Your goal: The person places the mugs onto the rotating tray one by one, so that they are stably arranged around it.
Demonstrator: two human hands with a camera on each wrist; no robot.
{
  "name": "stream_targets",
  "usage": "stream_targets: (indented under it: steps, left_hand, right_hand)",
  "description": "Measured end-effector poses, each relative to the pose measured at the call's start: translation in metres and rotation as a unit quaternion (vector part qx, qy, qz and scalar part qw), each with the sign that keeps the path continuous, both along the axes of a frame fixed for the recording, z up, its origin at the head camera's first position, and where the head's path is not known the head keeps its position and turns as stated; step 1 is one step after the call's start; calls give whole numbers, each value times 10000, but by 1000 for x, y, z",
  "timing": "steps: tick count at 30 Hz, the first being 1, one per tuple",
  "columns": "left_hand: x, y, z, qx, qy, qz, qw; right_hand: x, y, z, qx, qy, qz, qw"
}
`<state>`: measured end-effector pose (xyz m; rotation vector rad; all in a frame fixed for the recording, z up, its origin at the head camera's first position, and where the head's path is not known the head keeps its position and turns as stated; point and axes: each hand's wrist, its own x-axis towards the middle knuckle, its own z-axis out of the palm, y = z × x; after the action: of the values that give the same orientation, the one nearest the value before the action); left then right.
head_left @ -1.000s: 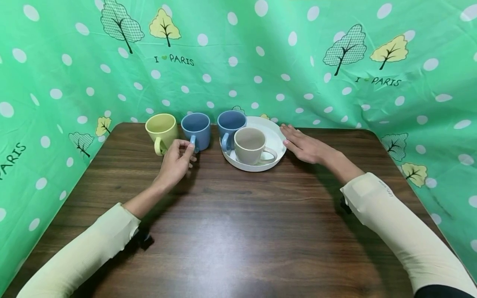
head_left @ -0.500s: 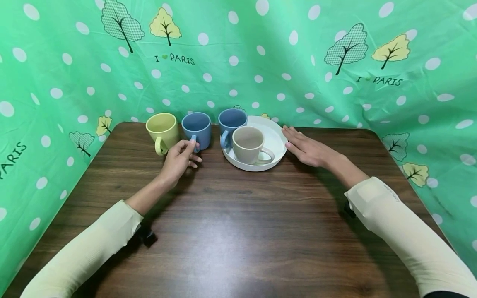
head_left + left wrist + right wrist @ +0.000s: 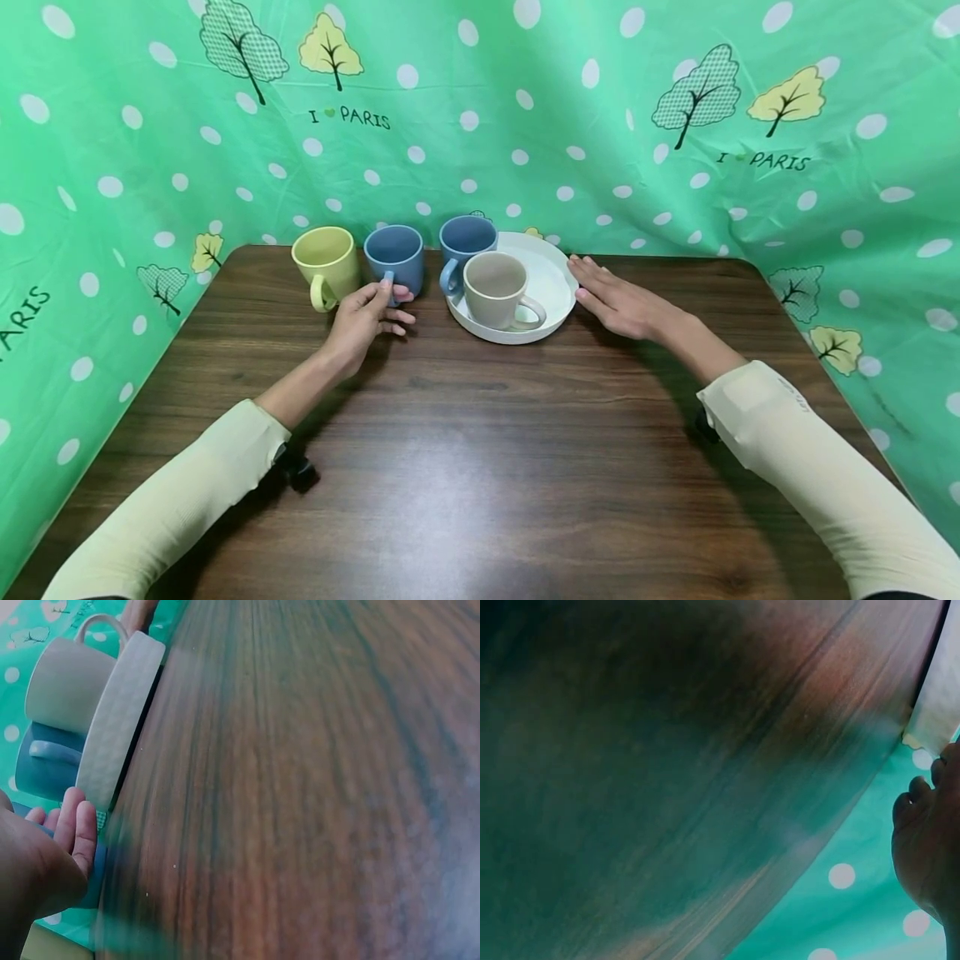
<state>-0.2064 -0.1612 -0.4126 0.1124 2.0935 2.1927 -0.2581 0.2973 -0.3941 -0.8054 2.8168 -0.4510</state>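
With thumb and fingertips, my left hand (image 3: 358,325) pinches the handle of a blue mug (image 3: 397,254), which stands upright on the table. A white round tray (image 3: 551,287) to its right carries a second blue mug (image 3: 467,233) at the back left and a grey-beige mug (image 3: 493,292) in front. My right hand (image 3: 618,300) lies flat, fingers straight, at the tray's right rim. In the left wrist view, the left hand (image 3: 49,862) has its lower fingers stretched out near the tray wall (image 3: 120,720). The right wrist view catches the right hand (image 3: 930,840) in shadow beside the tray edge.
A yellow mug (image 3: 326,258) stands just left of the pinched blue mug, close to the left hand. Behind everything hangs a green dotted cloth (image 3: 525,133), near the back edge of the brown wooden table (image 3: 480,433).
The grey-beige mug has shifted slightly left on the tray. My left hand's lower fingers have spread out to the right, while its pinch stays at the handle. The right hand barely differs.
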Motion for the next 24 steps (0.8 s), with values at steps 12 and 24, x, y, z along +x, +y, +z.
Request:
stream_targets:
  steps: [12, 24]
  left_hand:
    - [-1, 5, -2, -15, 149, 382, 9992]
    - [0, 15, 0, 326, 146, 826, 9959]
  right_hand:
    - [7, 0, -2, -40, 121, -16, 9999]
    - [14, 1, -2, 16, 60, 43, 10000]
